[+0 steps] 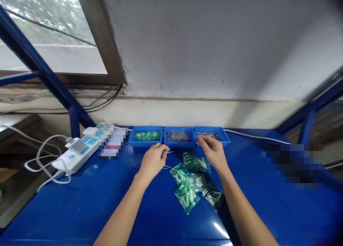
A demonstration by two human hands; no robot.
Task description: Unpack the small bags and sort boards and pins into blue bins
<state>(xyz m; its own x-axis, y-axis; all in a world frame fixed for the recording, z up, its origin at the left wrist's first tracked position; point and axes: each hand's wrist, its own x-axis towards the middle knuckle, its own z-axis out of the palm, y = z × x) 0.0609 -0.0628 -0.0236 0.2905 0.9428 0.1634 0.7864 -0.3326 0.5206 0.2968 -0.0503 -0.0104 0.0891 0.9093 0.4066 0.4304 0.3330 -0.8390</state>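
Note:
My left hand [154, 161] rests on the blue table, its fingers pinched on thin metal pins [168, 153] that stick out to the right. My right hand [211, 150] reaches toward the right blue tray [224, 138], fingers curled near the metal pins [210, 134] lying in it; I cannot make out whether it holds any. Between and below my hands lie several small green bags of white parts [191, 180]. The left blue tray [145, 143] holds green and white parts. The middle blue tray [179, 143] holds dark brownish bits.
A white and blue power strip [80, 151] with plugged-in adapters and white cables lies at the table's left. A white cable [254, 136] runs along the back right. A wall stands behind the table, a window at upper left, and blue frame bars rise on both sides.

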